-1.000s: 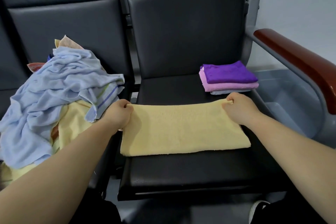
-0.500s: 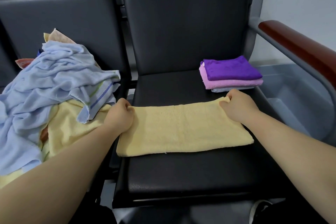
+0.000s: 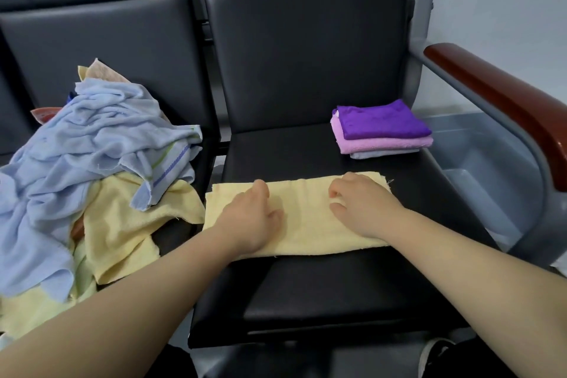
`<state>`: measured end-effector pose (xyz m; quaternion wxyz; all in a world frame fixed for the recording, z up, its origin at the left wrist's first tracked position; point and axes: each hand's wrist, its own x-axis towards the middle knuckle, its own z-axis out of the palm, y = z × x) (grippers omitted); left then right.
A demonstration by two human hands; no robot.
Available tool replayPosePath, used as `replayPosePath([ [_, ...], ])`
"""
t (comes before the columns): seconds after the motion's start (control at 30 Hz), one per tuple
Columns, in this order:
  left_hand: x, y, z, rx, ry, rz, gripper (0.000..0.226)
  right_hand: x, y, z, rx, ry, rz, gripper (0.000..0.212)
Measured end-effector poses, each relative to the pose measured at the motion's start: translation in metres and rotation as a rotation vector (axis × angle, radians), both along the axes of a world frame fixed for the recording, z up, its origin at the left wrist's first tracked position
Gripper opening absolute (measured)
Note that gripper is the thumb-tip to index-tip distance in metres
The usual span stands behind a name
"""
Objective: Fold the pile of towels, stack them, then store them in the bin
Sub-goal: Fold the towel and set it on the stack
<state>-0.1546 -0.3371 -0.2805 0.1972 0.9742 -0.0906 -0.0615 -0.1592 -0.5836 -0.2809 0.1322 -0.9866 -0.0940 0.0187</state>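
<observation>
A yellow towel [image 3: 302, 218], folded into a long strip, lies flat across the black seat [image 3: 322, 294]. My left hand [image 3: 250, 219] rests palm down on its left half, fingers apart. My right hand [image 3: 360, 204] rests on its right half, fingers loosely curled, holding nothing. A folded stack [image 3: 380, 129] sits at the seat's back right: purple on top, pink under it, pale grey at the bottom. An unfolded pile [image 3: 92, 169] of light blue and yellow towels covers the seat to the left. A grey bin [image 3: 478, 159] stands on the floor to the right.
A brown padded armrest [image 3: 503, 107] on a grey metal frame runs along the right, between the seat and the bin. Black chair backs rise behind both seats. The toe of a shoe [image 3: 435, 353] shows at the bottom right.
Both hands let go of the towel's far corners and slid inward onto its top surface. The towel now lies flat, and the view has shifted slightly.
</observation>
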Motion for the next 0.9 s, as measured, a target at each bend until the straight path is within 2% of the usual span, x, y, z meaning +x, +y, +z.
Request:
replayPosePath([
  [0.13,-0.004,-0.015,-0.008,0.158,-0.057,-0.1,0.032,-0.004,0.001,0.005,-0.106,0.055,-0.06,0.027],
  [0.27,0.02,-0.016,-0.01,0.299,-0.001,-0.199,0.037,-0.016,0.013,0.013,-0.222,0.102,-0.112,0.023],
  [0.37,0.033,-0.012,-0.008,0.405,0.041,-0.19,0.056,-0.03,0.022,0.014,-0.164,0.156,-0.047,0.024],
  [0.5,0.031,-0.002,-0.01,0.435,-0.106,-0.025,0.056,-0.043,0.023,0.016,-0.044,0.163,0.02,0.029],
  [0.6,0.021,0.0,-0.01,0.374,-0.187,0.092,0.062,-0.041,0.021,0.015,0.007,0.154,0.024,0.033],
  [0.7,0.001,-0.003,-0.007,0.208,-0.094,0.119,0.073,-0.039,0.017,0.013,0.041,0.152,0.007,0.032],
  [0.8,-0.024,-0.003,0.001,0.0,0.085,0.025,0.083,-0.039,0.014,0.012,0.082,0.161,-0.009,0.03],
  [0.9,-0.05,-0.005,0.01,-0.024,0.151,-0.119,0.081,-0.041,0.012,0.014,0.125,0.178,-0.025,0.026],
])
